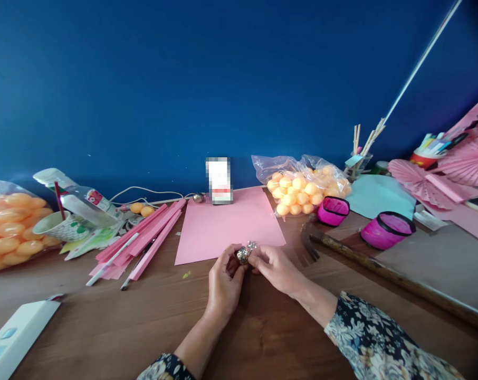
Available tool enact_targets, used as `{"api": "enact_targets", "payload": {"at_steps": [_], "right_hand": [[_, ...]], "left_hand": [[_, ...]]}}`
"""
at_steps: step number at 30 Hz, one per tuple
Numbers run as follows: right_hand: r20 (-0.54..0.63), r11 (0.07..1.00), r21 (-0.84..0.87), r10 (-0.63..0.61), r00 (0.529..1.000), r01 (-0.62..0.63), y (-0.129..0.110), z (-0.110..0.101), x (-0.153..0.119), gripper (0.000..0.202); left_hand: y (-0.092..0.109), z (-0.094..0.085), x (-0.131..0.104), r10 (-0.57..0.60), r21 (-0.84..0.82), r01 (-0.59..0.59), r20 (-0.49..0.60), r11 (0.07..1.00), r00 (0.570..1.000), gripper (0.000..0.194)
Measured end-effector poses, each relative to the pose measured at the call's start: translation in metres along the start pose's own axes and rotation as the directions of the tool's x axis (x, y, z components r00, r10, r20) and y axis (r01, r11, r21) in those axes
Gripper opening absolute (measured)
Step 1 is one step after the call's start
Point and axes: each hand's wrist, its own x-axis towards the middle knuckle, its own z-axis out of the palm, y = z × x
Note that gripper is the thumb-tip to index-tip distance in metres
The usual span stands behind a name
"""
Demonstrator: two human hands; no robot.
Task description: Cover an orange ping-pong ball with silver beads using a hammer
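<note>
My left hand (226, 282) is closed, its fingertips gripping a small shiny silvery ball (242, 256) just over the near edge of a pink paper sheet (227, 227). Close against the ball, my right hand (276, 269) pinches a small glittery silver piece (251, 246). Fingers partly cover both, so I cannot tell whether they are joined. Another shiny ball (198, 198) lies by the sheet's far left corner. At the sheet's far edge stands a blurred-out upright white object (219, 180).
Folded pink paper strips (140, 243) and pens lie left, near a cup (53, 224) and a bag of orange balls (17, 224). On the right are another ball bag (298, 187), two magenta fabric rings (387, 230), a hammer (381, 269) and pink paper fans (419, 182). A power strip (23, 338) sits front left.
</note>
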Motion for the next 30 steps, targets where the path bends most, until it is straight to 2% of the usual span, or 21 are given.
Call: {"api": "enact_targets", "payload": {"at_steps": [6,14,22,25,30], "right_hand": [[-0.013,0.999,-0.025,-0.023,1.000,0.023,0.008,-0.001,0.002,0.026],[0.023,0.999,0.002,-0.033,0.999,0.033,0.009,-0.001,0.003,0.022],[0.001,0.992,-0.114,-0.055,0.998,0.055,0.014,-0.002,0.004,0.020],[0.002,0.998,-0.057,-0.021,1.000,0.021,0.011,-0.001,0.004,0.020],[0.023,0.989,0.149,-0.014,1.000,0.010,0.002,-0.002,0.001,0.023]], "left_hand": [[0.001,0.000,0.000,-0.021,0.003,0.021,-0.008,1.000,1.000,0.038],[-0.001,-0.001,-0.001,0.023,0.055,-0.022,-0.008,0.998,1.000,0.037],[0.002,0.000,-0.002,0.015,0.052,-0.016,0.011,0.999,1.000,0.037],[0.002,0.000,-0.001,0.007,0.038,-0.007,0.016,0.999,1.000,0.037],[0.001,-0.001,0.000,-0.034,-0.022,0.035,0.008,0.999,0.999,0.043]]}}
